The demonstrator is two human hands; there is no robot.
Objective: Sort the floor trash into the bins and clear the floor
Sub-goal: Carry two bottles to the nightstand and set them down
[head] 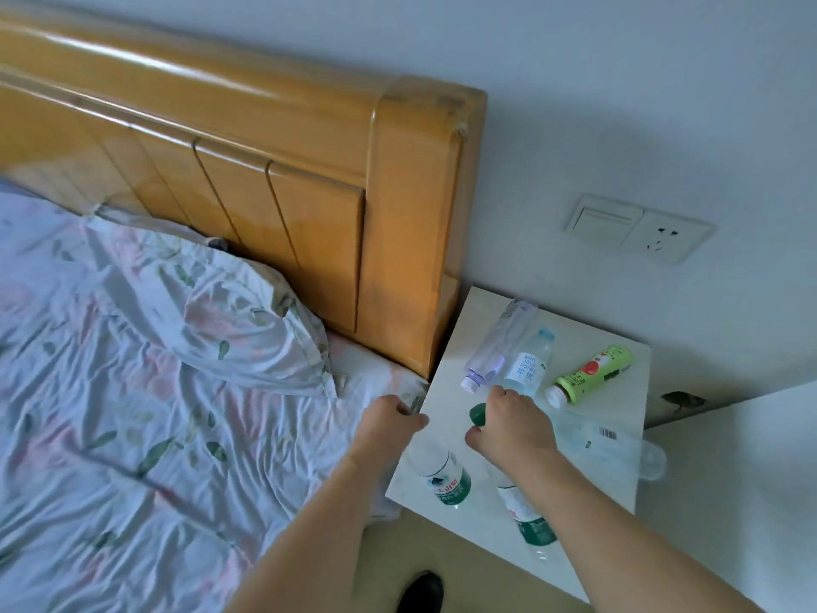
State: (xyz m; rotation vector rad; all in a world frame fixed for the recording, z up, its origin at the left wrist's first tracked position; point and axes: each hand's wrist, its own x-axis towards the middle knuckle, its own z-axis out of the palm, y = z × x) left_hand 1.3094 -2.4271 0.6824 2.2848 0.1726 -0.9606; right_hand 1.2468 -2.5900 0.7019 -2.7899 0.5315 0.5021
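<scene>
Right hand (513, 429), low centre-right, curls its fingers (475, 438) beside a green cap (478, 414); whether they grip it, I cannot tell. Left hand (389, 420) is loosely curled, holding nothing, at the nightstand (619, 475) edge. Six bottles crowd the top: purple bottle (499, 347), blue-capped bottle (528, 367), green bottle (590, 376), clear bottle (619, 449), two green-labelled bottles (444, 477). The bed (132, 391) fills the left.

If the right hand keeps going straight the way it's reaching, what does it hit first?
Most likely the clear bottle with the white label, lying right ahead of the right hand on the white nightstand. The green cap sits beside its knuckles. Depth is hard to judge here.
</scene>
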